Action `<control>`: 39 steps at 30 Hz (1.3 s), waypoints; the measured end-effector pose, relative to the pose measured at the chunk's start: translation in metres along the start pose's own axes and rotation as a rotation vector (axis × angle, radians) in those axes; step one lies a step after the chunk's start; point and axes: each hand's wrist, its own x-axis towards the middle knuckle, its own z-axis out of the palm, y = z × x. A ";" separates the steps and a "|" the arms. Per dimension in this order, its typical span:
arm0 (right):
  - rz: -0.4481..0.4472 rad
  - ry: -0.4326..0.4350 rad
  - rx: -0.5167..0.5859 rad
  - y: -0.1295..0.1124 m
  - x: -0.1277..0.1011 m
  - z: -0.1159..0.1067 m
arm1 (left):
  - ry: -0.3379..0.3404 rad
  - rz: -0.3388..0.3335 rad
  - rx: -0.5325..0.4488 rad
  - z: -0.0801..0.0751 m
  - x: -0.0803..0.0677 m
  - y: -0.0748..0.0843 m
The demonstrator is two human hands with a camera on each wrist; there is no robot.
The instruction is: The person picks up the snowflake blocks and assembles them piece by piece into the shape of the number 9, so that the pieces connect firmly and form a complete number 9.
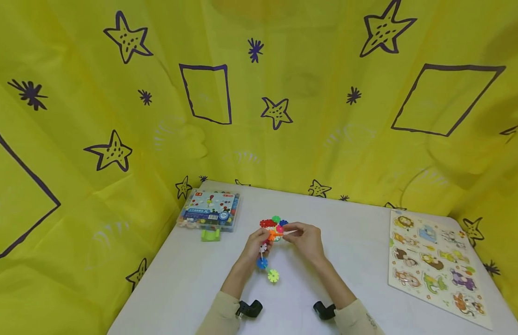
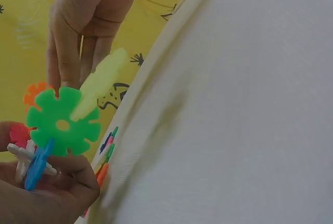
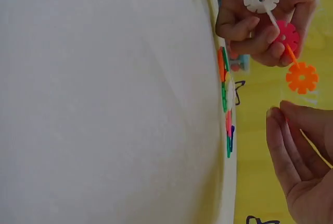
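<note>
- Work so far: a chain of snowflake discs [image 1: 270, 242] is already slotted together, held in the middle of the head view just above the white table [image 1: 359, 260]
- Counting what's joined: red, green and blue discs up top, orange and pink in the centre, then white, blue and a yellow-green one hanging at the bottom, so I'd guess a good handful of pieces are on
- Left hand [image 1: 255, 244] has its fingers curled round the chain; the left wrist view shows the big green disc [image 2: 62, 122] with a blue one [image 2: 36, 164] and a white one slotted in beside it, right at the lower left of that frame
- Right hand [image 1: 305, 239] is right next to the chain, fingertips pinching a thin pale piece [image 1: 290, 231] that points at the orange disc; can't tell if it's a new piece going on or part of the chain
- In the right wrist view the orange disc [image 3: 302, 77] sits at the right edge, a small gap away from the right hand's fingers [image 3: 283, 130]
- What's left: the box [image 1: 210, 210] at centre left looks full of spare discs, so plenty more could go on, just my read
- A few loose discs [image 3: 226, 104] lie along the table edge
- Writing: the box lid has a blue label with printed text, too small to read; no brand I can make out
- The animal puzzle board [image 1: 434, 260] at lower right has pictures only, no legible words
</note>
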 end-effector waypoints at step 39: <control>0.119 -0.043 0.031 -0.017 0.016 -0.013 | -0.011 -0.079 -0.053 -0.004 0.002 0.000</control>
